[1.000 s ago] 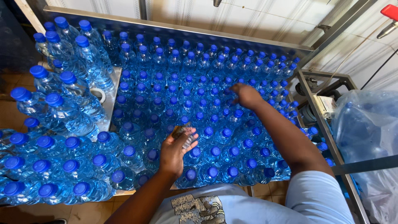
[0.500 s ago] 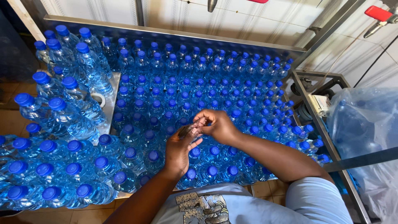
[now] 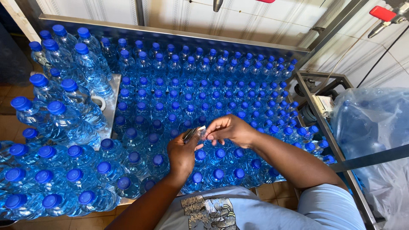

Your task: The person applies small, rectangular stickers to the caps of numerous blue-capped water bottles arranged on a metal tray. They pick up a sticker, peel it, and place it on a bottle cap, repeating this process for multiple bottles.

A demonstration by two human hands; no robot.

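Clear, shiny and thin, the small plastic sleeve point(image 3: 195, 133) is pinched between my left hand point(image 3: 182, 154) and right hand point(image 3: 230, 130) above the steel table's near edge point(image 3: 111, 96); loosened fingertips could drop it among the blue-capped water bottles point(image 3: 200, 98).

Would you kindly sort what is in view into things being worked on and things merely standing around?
In hand:
- left hand and right hand, together pinching a small clear plastic strip
- small blue-capped water bottles beneath

Standing around:
- larger blue-capped bottles
- clear plastic sack
- red-handled valve
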